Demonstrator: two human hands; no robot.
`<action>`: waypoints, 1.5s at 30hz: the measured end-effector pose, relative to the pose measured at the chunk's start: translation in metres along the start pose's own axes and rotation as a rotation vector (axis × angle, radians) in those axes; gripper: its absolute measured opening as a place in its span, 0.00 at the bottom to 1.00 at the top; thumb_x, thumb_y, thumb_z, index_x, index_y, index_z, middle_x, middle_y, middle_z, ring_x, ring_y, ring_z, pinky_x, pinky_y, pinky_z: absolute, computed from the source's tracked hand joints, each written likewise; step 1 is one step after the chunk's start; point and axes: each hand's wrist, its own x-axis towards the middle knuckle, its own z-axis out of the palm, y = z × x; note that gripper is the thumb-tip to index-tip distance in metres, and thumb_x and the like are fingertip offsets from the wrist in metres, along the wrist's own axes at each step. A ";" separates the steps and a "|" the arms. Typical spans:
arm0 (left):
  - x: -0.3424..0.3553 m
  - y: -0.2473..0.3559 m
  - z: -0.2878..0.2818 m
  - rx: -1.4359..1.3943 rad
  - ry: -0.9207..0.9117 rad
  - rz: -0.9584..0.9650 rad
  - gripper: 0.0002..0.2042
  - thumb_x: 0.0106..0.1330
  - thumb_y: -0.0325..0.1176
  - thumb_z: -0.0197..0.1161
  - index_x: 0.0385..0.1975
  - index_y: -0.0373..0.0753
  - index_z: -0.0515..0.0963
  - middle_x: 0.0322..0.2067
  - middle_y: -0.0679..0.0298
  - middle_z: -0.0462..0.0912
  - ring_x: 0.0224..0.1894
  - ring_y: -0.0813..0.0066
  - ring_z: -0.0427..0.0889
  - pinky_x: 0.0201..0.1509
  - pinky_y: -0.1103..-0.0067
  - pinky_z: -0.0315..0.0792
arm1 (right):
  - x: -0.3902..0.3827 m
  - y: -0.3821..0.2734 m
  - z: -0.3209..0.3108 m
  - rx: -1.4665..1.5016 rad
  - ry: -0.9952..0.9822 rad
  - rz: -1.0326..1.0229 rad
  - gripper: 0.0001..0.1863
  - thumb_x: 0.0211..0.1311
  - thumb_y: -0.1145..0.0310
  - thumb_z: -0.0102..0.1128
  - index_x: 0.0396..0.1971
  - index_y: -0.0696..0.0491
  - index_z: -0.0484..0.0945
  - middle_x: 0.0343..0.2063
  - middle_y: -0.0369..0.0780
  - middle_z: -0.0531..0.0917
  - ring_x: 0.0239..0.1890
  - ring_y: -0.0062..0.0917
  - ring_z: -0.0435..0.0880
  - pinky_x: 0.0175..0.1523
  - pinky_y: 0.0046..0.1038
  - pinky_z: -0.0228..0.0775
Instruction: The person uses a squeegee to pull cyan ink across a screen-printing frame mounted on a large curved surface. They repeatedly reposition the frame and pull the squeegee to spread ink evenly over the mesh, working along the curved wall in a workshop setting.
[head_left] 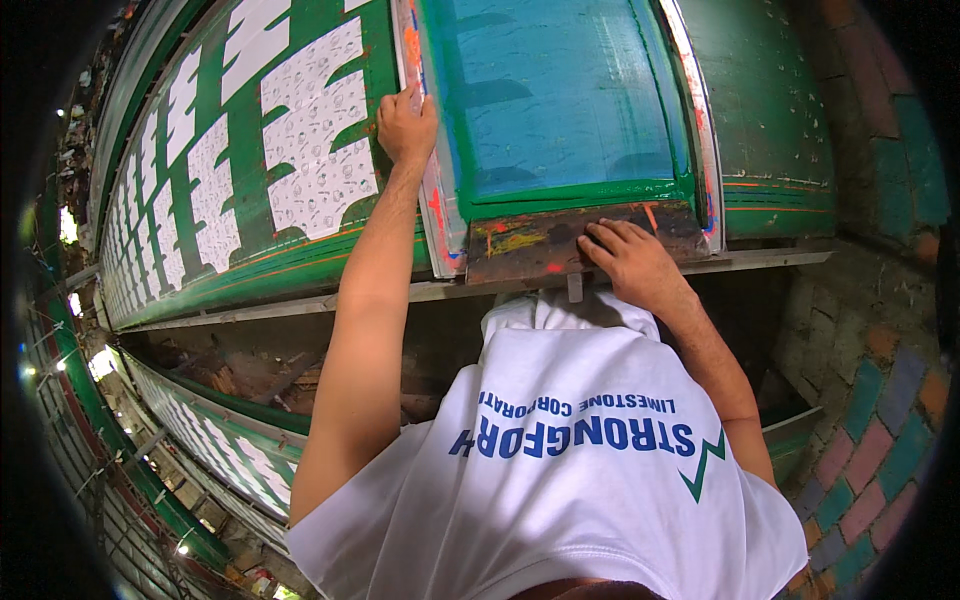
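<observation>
A screen printing frame (708, 190) lies on the long green table, its blue mesh (560, 100) bordered by green ink. Paint stains mark its side rails and the dark board (500, 250) at its near end. My left hand (408, 125) is closed around the left rail, about halfway up the visible part. At the near end, my right hand (635, 262) grips the edge of the board, fingers bent over its top; the thumb is hidden. Left of the frame, rows of white fabric pieces (320, 135) lie flat, some with a small line pattern.
The green table (760, 110) continues to the right of the frame. A metal rail (770, 259) runs along its near edge, close to my body in a white shirt (590, 400). Another table with white pieces (215, 430) stands at lower left. Coloured blocks (870, 450) line the right.
</observation>
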 end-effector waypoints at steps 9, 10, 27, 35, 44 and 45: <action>0.001 -0.007 0.009 -0.145 0.072 -0.037 0.11 0.71 0.39 0.64 0.47 0.46 0.88 0.40 0.60 0.80 0.47 0.55 0.81 0.50 0.60 0.80 | 0.035 -0.022 0.013 -0.155 -0.028 0.292 0.33 0.52 0.78 0.66 0.63 0.53 0.79 0.59 0.45 0.84 0.62 0.38 0.83 0.67 0.37 0.76; 0.000 -0.008 0.009 -0.156 0.056 -0.047 0.10 0.71 0.39 0.64 0.45 0.47 0.88 0.40 0.60 0.79 0.47 0.55 0.81 0.48 0.60 0.80 | 0.036 -0.020 0.009 -0.145 -0.001 0.301 0.31 0.51 0.80 0.65 0.60 0.52 0.82 0.58 0.43 0.86 0.60 0.37 0.85 0.64 0.37 0.78; 0.000 -0.010 -0.003 -0.219 0.018 -0.167 0.09 0.70 0.38 0.66 0.43 0.46 0.89 0.38 0.62 0.80 0.42 0.58 0.83 0.45 0.62 0.79 | 0.113 0.020 0.021 -0.189 0.271 0.278 0.30 0.52 0.82 0.65 0.58 0.47 0.84 0.55 0.39 0.86 0.55 0.37 0.87 0.57 0.36 0.80; -0.001 -0.012 -0.009 -0.191 0.010 -0.130 0.11 0.68 0.31 0.67 0.49 0.44 0.89 0.38 0.61 0.80 0.43 0.59 0.84 0.45 0.63 0.79 | 0.280 0.141 -0.005 -0.291 0.325 0.291 0.18 0.63 0.74 0.60 0.52 0.47 0.86 0.39 0.44 0.87 0.45 0.41 0.89 0.48 0.41 0.82; 0.000 -0.010 -0.014 -0.058 -0.023 -0.119 0.11 0.66 0.31 0.67 0.47 0.43 0.88 0.39 0.61 0.79 0.42 0.59 0.83 0.43 0.64 0.81 | 0.419 0.245 -0.065 -0.314 0.197 0.330 0.16 0.65 0.71 0.60 0.50 0.46 0.90 0.42 0.48 0.90 0.46 0.46 0.91 0.50 0.44 0.84; 0.000 -0.010 -0.015 -0.045 -0.018 -0.112 0.11 0.66 0.31 0.67 0.47 0.42 0.88 0.39 0.61 0.79 0.42 0.59 0.83 0.43 0.64 0.81 | 0.427 0.249 -0.074 -0.306 0.171 0.320 0.16 0.66 0.69 0.61 0.50 0.46 0.90 0.43 0.48 0.90 0.46 0.46 0.91 0.51 0.45 0.84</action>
